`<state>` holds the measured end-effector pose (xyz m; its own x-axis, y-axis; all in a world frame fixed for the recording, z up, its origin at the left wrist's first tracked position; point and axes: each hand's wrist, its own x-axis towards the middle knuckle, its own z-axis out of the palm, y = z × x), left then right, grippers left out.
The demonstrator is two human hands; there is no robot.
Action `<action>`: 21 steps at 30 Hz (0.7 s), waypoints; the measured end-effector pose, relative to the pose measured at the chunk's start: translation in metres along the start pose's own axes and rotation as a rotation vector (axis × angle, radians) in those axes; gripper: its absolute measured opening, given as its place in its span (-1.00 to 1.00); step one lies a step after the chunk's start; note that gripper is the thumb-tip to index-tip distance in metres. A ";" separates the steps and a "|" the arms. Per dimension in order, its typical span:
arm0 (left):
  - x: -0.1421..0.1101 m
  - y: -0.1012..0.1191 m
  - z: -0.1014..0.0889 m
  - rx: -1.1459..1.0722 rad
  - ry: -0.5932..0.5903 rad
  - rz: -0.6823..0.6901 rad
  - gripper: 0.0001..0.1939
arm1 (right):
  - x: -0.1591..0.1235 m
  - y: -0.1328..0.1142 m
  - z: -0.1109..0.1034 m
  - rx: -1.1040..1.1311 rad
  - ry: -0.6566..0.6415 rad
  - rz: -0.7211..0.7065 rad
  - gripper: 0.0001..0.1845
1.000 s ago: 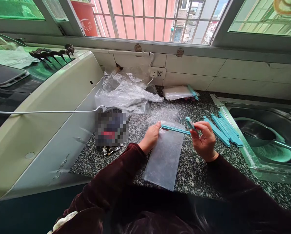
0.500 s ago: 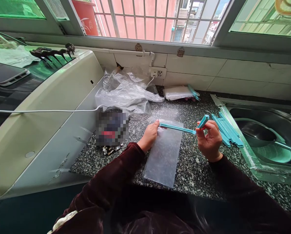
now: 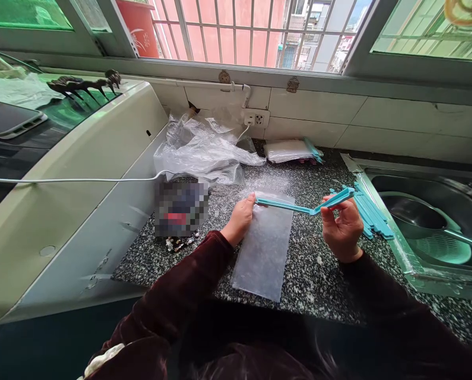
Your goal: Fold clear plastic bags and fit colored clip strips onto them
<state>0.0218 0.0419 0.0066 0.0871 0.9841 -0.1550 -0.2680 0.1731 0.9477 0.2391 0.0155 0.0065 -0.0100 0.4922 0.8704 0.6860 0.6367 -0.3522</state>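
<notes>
A light-blue bag clip (image 3: 285,205), hinged and bent at its right part, lies across the top of a clear plastic bag (image 3: 262,253). At the bag's upper left, my left hand (image 3: 241,217) pinches the clip's end together with the bag's edge. My right hand (image 3: 342,227) is closed on the clip's other arm, which slants up to the right away from the bag. The bag hangs down toward the counter's front edge. Whether its lower end touches the counter I cannot tell.
Several blue clips (image 3: 372,214) lie beside the sink (image 3: 417,174), which holds a pan (image 3: 417,214). Crumpled plastic (image 3: 204,150) and a blurred dark item (image 3: 180,208) are on the granite counter's left. Stacked bags (image 3: 287,151) lie by the wall; a white cable (image 3: 81,180) crosses the left.
My right hand has swung the clip's free arm out to the right, so the clip stands wider apart. My left hand and the bag have shifted slightly left.
</notes>
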 end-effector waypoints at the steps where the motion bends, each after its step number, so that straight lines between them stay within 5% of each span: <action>1: -0.001 0.002 0.001 -0.001 0.005 -0.001 -0.49 | 0.000 0.001 0.000 -0.001 0.003 0.002 -0.92; 21: 0.002 0.006 -0.005 0.001 0.076 0.028 -0.52 | -0.006 0.007 -0.004 0.021 0.005 0.141 -0.85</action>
<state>0.0153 0.0456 0.0107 0.0062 0.9888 -0.1494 -0.2681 0.1456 0.9523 0.2473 0.0143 0.0001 0.0896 0.5747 0.8134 0.6653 0.5733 -0.4783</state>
